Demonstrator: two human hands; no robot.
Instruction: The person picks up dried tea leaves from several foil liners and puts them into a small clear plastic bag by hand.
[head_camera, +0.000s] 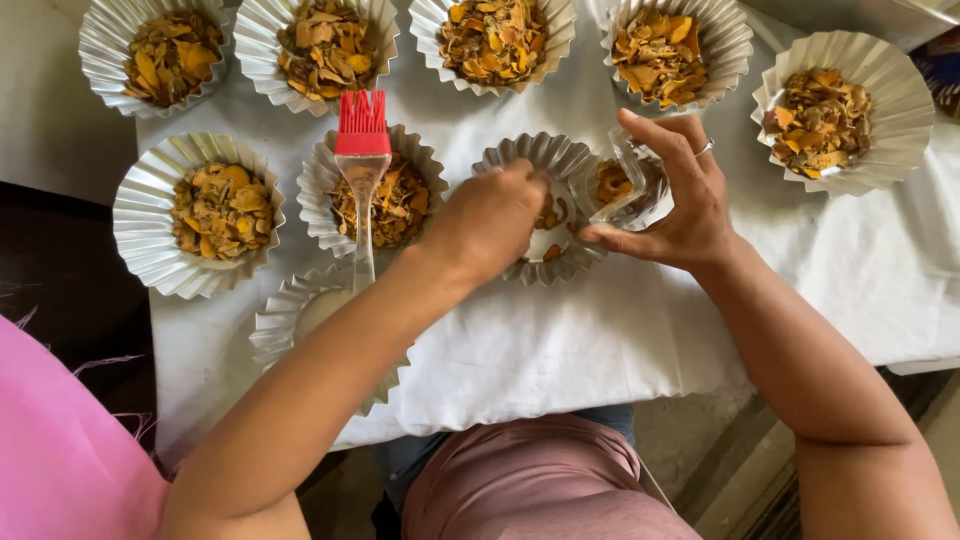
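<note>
My left hand (490, 220) rests, fingers bunched, inside a nearly empty foil cup (545, 165) straight ahead. My right hand (670, 195) grips a clear glass (630, 185), tilted over the cup's right rim. Filled cups crowd left and above; bare white cloth (600, 340) lies nearer me.

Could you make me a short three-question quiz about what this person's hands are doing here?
1. True or false: the right hand tilts a clear glass over a foil cup.
2. What colour are the bristles of the pastry brush?
3. Where is the left hand? A) on the brush B) over the partly filled foil cup C) in the person's lap

Key: 1 true; 2 red; 3 B
</note>
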